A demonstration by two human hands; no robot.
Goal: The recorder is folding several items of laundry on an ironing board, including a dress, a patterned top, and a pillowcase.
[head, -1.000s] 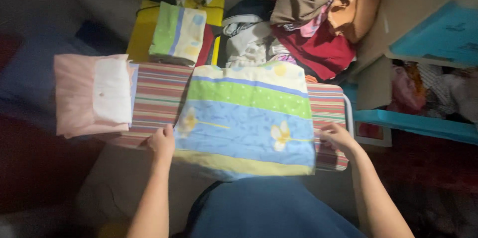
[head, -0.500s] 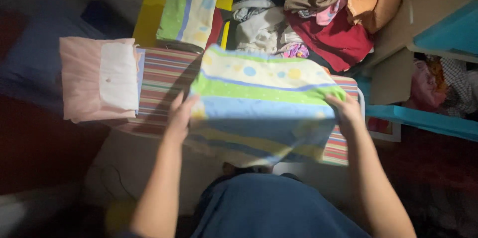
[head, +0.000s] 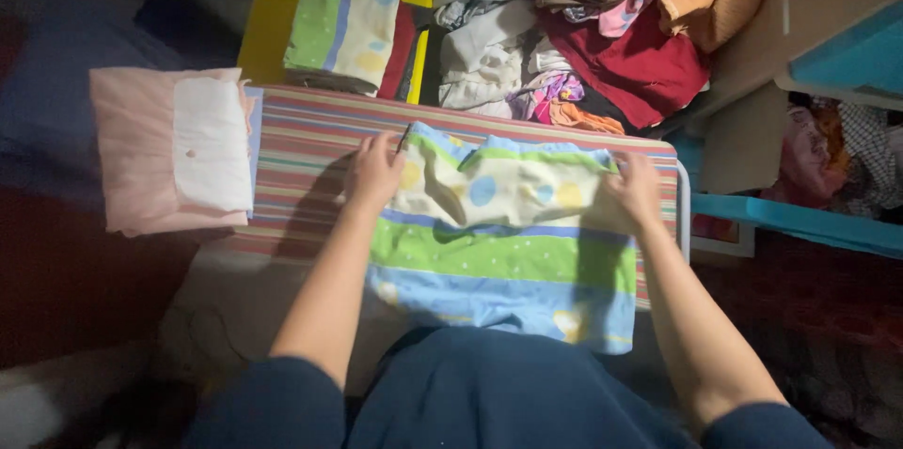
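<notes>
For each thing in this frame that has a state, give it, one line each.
Patterned cloth: folded over, lying on the board, near edge hanging off.
Striped board: partly covered.
Left hand: flat on the cloth's far left corner.
Right hand: pressing the far right corner.
Pink and white cloth: folded, at the board's left end.
Second patterned cloth: folded, on a yellow box.
Clothes pile: loose, unfolded.

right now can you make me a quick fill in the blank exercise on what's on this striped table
Both the left hand and the right hand press on a folded patterned cloth with ____ dots. That cloth lies on a ____ tabletop. A folded pink and white garment sits at the table's ____ end. The loose pile of clothes lies ____ the table.

Missing words: blue and yellow; striped; left; behind
</notes>
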